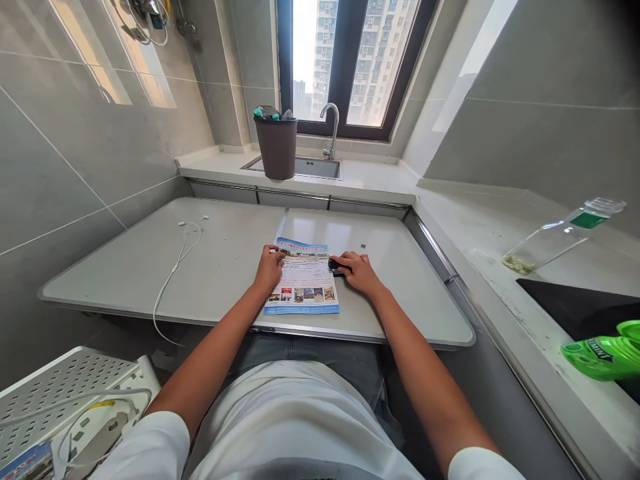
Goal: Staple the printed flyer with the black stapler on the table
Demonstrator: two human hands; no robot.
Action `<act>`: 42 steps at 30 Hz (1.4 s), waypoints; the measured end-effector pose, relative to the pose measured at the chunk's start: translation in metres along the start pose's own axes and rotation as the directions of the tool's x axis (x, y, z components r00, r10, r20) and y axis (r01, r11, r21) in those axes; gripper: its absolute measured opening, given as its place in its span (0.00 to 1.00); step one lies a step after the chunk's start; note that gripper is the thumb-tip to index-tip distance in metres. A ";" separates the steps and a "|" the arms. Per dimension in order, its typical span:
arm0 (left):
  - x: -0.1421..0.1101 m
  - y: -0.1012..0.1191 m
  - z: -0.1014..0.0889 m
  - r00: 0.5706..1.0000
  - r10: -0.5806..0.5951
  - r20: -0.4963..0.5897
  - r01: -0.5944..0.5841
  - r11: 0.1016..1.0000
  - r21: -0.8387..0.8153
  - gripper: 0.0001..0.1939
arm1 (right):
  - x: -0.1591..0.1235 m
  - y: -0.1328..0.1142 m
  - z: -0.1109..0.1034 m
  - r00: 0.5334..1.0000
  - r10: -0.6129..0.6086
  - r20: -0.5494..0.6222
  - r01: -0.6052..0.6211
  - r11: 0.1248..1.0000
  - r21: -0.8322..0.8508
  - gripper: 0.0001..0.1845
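A printed leaflet (305,273) with blue bands and small photos lies on the folding table, near its front edge. My left hand (270,267) pinches the leaflet's upper left edge. At the right edge, my right hand (354,268) is closed around a small black stapler (334,266), whose front end meets the paper. The fingers hide most of the stapler's body. A short strip of staples (363,245) rests on the tabletop beyond my right hand.
A white cable (176,267) trails over the front edge of the table (115,260). Behind stand a brown bin (277,148) and a sink tap (332,127). On the right counter are a tilted clear bottle (560,233) and a green container (603,355). A white perforated rack (75,380) stands lower left.
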State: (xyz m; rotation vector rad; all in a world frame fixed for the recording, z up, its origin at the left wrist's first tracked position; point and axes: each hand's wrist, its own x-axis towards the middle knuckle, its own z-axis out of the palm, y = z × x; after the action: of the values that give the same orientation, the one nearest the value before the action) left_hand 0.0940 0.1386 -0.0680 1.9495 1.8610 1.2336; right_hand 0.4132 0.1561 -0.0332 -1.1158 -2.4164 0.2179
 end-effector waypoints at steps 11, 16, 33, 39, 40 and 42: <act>0.000 0.002 0.000 1.000 0.022 -0.001 -0.022 1.000 0.012 0.13 | 0.000 -0.002 -0.002 1.000 -0.009 0.015 0.010 1.000 -0.028 0.23; 0.000 0.003 0.000 1.000 0.021 0.001 -0.021 1.000 0.009 0.13 | 0.000 -0.003 -0.002 1.000 0.004 0.023 -0.004 0.999 -0.034 0.23; 0.000 0.000 0.005 0.999 0.051 -0.008 -0.051 0.998 0.032 0.14 | 0.001 -0.026 0.013 0.995 0.070 0.072 -0.041 0.937 -0.348 0.30; 0.001 0.002 0.002 1.000 0.020 0.023 -0.021 0.998 0.051 0.13 | -0.006 -0.017 0.002 0.996 0.014 0.091 0.015 0.951 -0.308 0.37; 0.001 0.002 0.002 0.999 0.024 0.033 -0.026 0.997 0.069 0.13 | -0.010 -0.012 -0.002 0.996 0.026 0.085 0.001 0.952 -0.305 0.39; 0.000 0.004 0.003 0.998 0.030 0.049 -0.035 0.992 0.124 0.13 | -0.019 -0.004 -0.011 0.994 0.104 0.038 -0.087 0.946 -0.312 0.40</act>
State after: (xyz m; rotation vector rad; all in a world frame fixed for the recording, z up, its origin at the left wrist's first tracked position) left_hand 0.0988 0.1390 -0.0679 2.0612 1.9343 1.0942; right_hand 0.4267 0.1384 -0.0285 -1.3804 -2.5055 -0.1081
